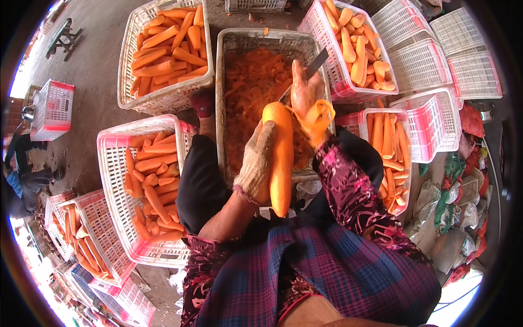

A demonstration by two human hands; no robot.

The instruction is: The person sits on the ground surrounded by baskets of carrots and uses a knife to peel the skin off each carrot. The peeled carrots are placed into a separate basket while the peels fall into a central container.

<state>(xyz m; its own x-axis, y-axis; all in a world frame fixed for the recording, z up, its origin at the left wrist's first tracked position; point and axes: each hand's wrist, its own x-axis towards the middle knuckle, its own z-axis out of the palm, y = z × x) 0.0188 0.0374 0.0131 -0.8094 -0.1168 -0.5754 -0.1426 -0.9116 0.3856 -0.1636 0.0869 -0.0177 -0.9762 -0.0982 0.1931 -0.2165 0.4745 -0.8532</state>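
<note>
My left hand (257, 163), in a knitted work glove, holds a large peeled carrot (281, 163) from its left side, the narrow end towards me. My bare right hand (304, 90) is closed around a peeling tool with a dark flat blade (317, 63) that sticks out past the fingers; its other end reaches down by the carrot's thick top. Curled orange peel (318, 118) hangs over my right wrist, partly blurred. Beneath both hands stands a dirty plastic crate (220, 98) with a thick layer of carrot peelings (253, 77) in it.
Crates of peeled carrots stand at upper left (126, 53), left (107, 163), upper right (333, 69) and right (369, 114), close around my legs. Stacked crates (421, 61) rise farther right, above plastic bags (425, 204). A small bench (64, 39) and another person (28, 175) are at far left.
</note>
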